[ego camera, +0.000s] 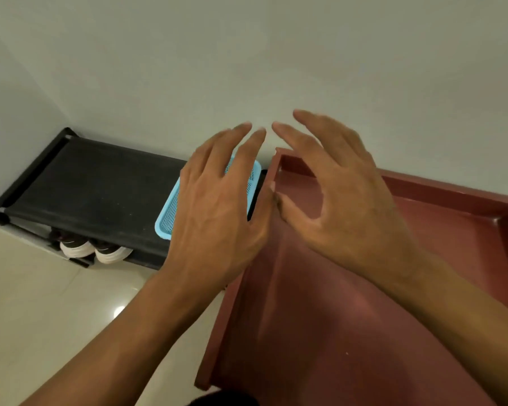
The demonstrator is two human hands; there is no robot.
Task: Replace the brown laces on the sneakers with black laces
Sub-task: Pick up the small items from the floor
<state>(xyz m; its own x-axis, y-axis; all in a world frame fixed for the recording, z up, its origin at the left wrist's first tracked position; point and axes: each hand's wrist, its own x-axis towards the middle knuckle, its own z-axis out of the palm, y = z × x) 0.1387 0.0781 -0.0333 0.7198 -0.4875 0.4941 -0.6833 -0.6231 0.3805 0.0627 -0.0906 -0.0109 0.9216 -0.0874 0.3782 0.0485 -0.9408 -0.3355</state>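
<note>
The left hand [217, 212] and the right hand [343, 200] hover, each grip wide, holding nothing. The sneakers [96, 250] stand on the lower shelf of the black shoe rack [94, 183], a blue basket [167, 218] on top.

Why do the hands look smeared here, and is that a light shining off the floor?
Head view: the left hand and right hand have smeared fingertips, likely motion blur; the bright spot on the floor tile is glare from a light; the sneakers sit in dim shadow under the black rack.
</note>
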